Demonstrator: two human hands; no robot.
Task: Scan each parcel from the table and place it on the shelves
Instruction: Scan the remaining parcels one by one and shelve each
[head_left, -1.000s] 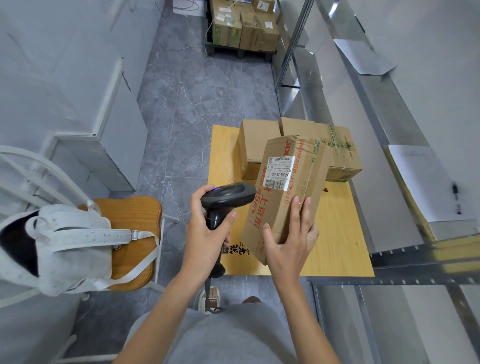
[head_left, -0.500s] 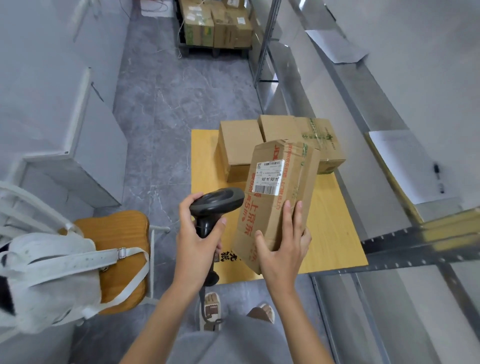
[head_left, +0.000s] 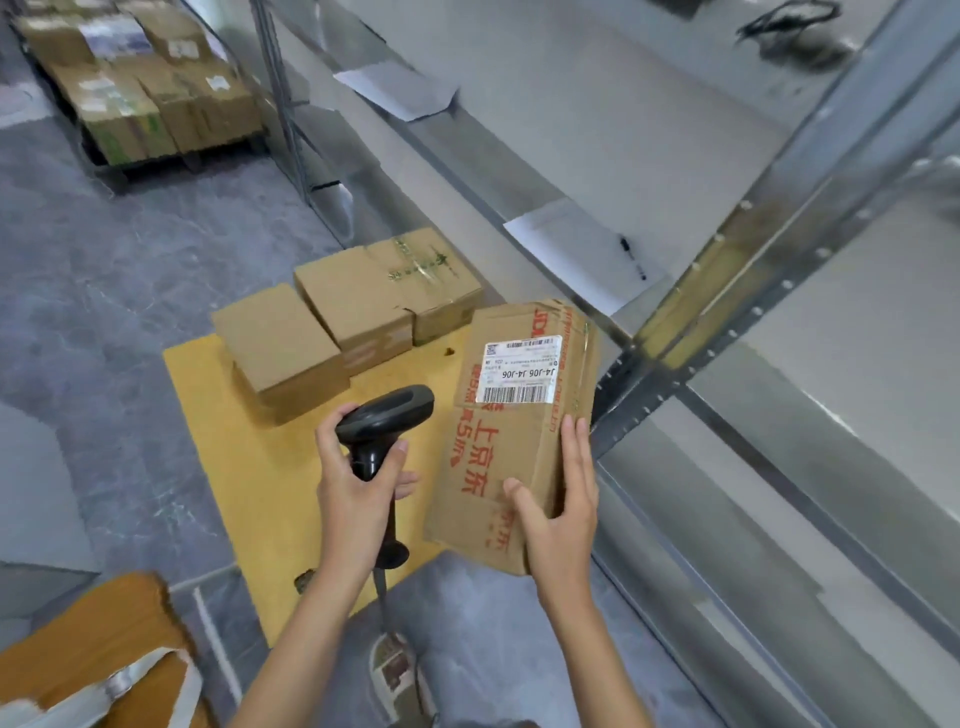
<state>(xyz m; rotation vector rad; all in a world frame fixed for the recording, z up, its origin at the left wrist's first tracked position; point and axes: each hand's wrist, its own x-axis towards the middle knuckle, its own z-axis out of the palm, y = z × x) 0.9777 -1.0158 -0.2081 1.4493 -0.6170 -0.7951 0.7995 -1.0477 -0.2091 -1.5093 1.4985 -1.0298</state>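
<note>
The left hand (head_left: 358, 493) is gripping the handle of one black plastic handheld scanner (head_left: 384, 421). The right hand (head_left: 561, 514) is clasping the lower end of one long brown cardboard parcel (head_left: 519, 436), white barcode label (head_left: 519, 371) facing up, raised above the yellow wooden worktop (head_left: 260, 488). At 11 o'clock from it, three brown cardboard boxes (head_left: 343, 322) are sitting on the worktop. The grey metal shelves (head_left: 779, 467) are standing at 3 o'clock.

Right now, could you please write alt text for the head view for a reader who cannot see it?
A person's right hand holds a labelled cardboard parcel tilted above a yellow table, while the left hand grips a black barcode scanner beside it. More boxes sit on the table, and grey metal shelves stand to the right.
</note>
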